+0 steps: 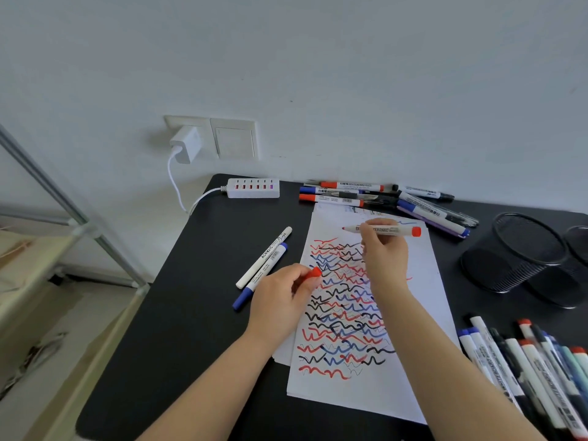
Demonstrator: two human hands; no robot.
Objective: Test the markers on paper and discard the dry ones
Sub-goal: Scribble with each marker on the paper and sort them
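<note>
**Red marker uncapped, tip above the scribbled sheet**

Nearest you, at the right edge of the black table (197,313), lies a fanned row of markers (537,361) with blue, black and red caps. Your two forearms reach in over the paper (413,313), which is covered in wavy red, blue and black test lines.

Your left hand (280,300) rests at the sheet's left edge, its thumb and fingers curled to pinch the red cap (315,272). Your right hand (385,253) sits farther up the sheet, fingers closed around the barrel of the red marker (381,230); the marker lies nearly level, bare red tip pointing left, over the white strip above the scribbles. Whether the tip touches the paper is hard to tell from this angle.

Left of the sheet, a white acrylic pen (264,256) and a blue-capped marker (259,278) lie side by side. On the right stand two black mesh cups (521,253). Farthest, along the wall, lie a loose pile of markers (381,195) and a white charging hub (253,188).
</note>
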